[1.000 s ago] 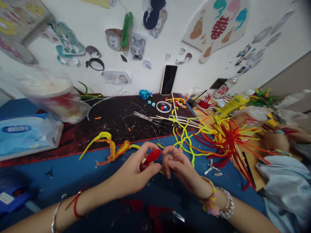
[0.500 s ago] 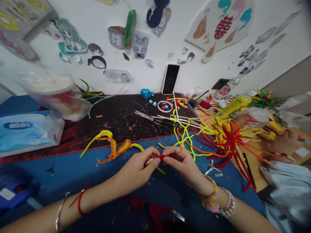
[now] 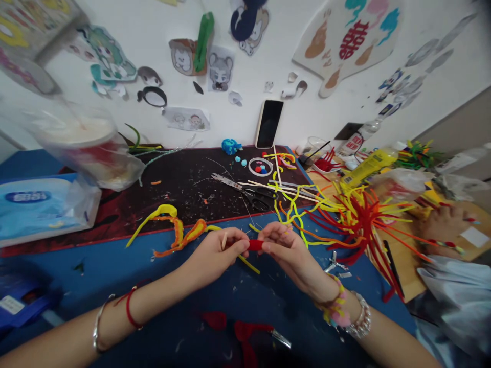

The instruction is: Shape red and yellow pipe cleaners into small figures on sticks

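Observation:
Between both hands is a short red fuzzy roll (image 3: 255, 245), probably pipe cleaner, held level over the blue table. My left hand (image 3: 220, 250) pinches its left end; a thin wooden stick (image 3: 224, 240) pokes up between those fingers. Thumb and fingers of my right hand (image 3: 287, 253) close on the other end. Just left of my left hand lie orange-and-yellow pipe cleaner loops (image 3: 187, 235). A yellow pipe cleaner (image 3: 249, 264) runs out beneath that hand. Red fuzzy pieces (image 3: 249, 329) lie nearer to me on the table.
Scissors (image 3: 245, 191) rest on the dark mat behind my hands. A heap of red, yellow and orange pipe cleaners (image 3: 364, 220) spreads to the right. Tissue pack (image 3: 38, 209) and bagged cup (image 3: 92, 148) stand left. Another person's hand (image 3: 447, 225) is at far right.
My hands have risen slightly, and their fingertips have moved apart, so more of the red roll shows between them. The stick in my left hand now points more upright.

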`<state>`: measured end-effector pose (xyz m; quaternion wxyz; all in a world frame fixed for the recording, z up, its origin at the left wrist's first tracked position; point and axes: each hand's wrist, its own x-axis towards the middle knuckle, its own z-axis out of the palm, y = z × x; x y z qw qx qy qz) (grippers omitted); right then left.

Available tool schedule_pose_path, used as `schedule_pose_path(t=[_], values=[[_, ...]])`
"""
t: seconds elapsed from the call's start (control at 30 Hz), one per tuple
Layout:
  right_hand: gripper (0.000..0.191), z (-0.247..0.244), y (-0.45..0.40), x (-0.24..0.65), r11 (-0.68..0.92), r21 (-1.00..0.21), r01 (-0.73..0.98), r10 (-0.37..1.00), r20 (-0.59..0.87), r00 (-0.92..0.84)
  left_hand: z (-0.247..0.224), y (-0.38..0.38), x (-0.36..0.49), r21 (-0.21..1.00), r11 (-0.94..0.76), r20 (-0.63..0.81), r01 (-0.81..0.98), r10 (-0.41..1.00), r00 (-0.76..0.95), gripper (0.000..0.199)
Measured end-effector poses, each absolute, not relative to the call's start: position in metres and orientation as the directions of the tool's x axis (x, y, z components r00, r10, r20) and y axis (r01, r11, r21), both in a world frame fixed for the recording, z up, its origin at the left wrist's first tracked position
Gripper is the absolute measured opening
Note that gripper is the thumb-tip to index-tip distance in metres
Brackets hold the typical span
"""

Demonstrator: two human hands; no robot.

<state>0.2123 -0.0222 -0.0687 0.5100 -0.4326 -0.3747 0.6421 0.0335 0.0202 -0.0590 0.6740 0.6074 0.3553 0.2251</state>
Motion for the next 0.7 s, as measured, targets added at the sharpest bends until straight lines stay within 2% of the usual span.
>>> schedule_pose_path(t=[0.17, 0.47, 0.57, 0.7], values=[[0.022, -0.072, -0.022, 0.213, -0.233, -0.926, -0.296, 0.969, -0.196, -0.15, -0.061, 0.021, 0.034, 0.976, 0.187, -0.216, 0.114, 0.737, 0.64, 0.026], [0.021, -0.071, -0.023, 0.213, -0.14, -0.964, -0.224, 0.986, -0.116, -0.117, -0.066, 0.021, 0.034, 0.97, 0.225, -0.226, 0.092, 0.695, 0.682, 0.025], [0.017, -0.067, -0.026, 0.211, -0.169, -0.942, -0.289, 0.98, -0.129, -0.154, -0.064, 0.02, 0.034, 0.958, 0.272, -0.251, 0.089, 0.648, 0.719, 0.027], [0.026, -0.063, -0.028, 0.211, -0.299, -0.831, -0.468, 0.939, -0.169, -0.3, -0.056, 0.02, 0.033, 0.944, 0.321, -0.256, 0.073, 0.575, 0.777, 0.028]])
